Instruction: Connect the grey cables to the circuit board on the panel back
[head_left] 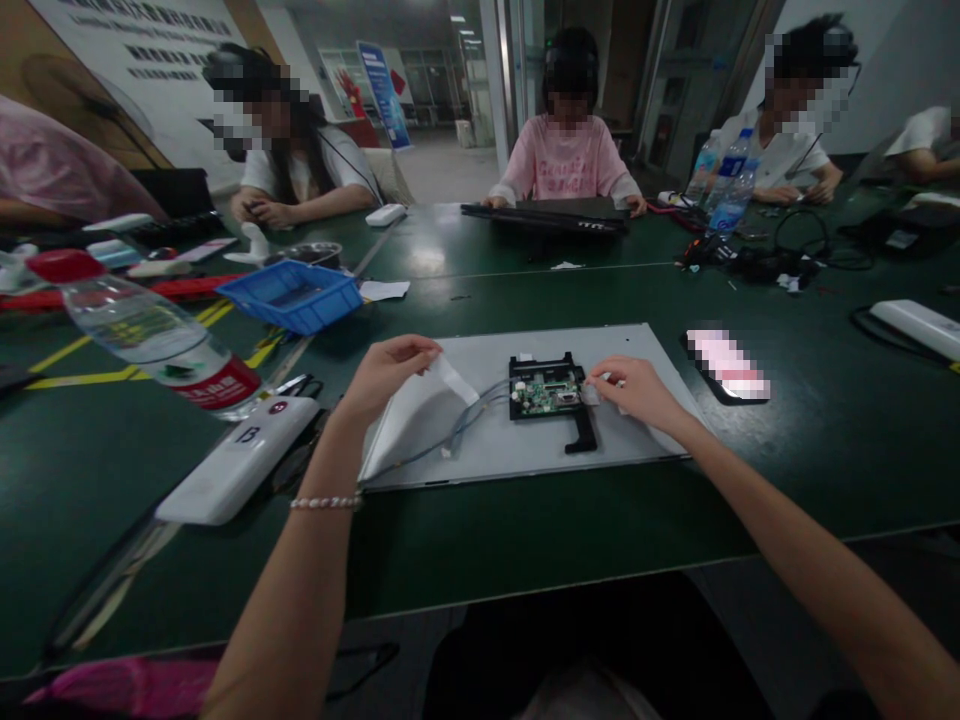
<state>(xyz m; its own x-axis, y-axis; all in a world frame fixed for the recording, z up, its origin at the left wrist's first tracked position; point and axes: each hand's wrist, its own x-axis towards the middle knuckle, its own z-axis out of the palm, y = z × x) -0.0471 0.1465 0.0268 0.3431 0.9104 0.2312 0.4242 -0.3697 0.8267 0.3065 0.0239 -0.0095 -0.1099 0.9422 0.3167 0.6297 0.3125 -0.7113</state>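
Observation:
A flat grey-white panel [495,450] lies on the green table before me. On it sits a green circuit board [551,393] in a black bracket [581,435], with thin grey-blue cables [461,425] running off to the left. My left hand [394,368], closed in a pinch, holds one end of a white strip [456,378] above the panel's left part. At the board's right edge, my right hand [634,388] is pinched on a small translucent piece [591,394]; its exact kind cannot be made out.
Left of the panel are a white power bank [240,460], a red-capped water bottle [165,345] and a blue bin [296,300]. A phone [726,366] lies to the right. Across the table, a person holds a dark flat screen [547,220]; other people sit nearby.

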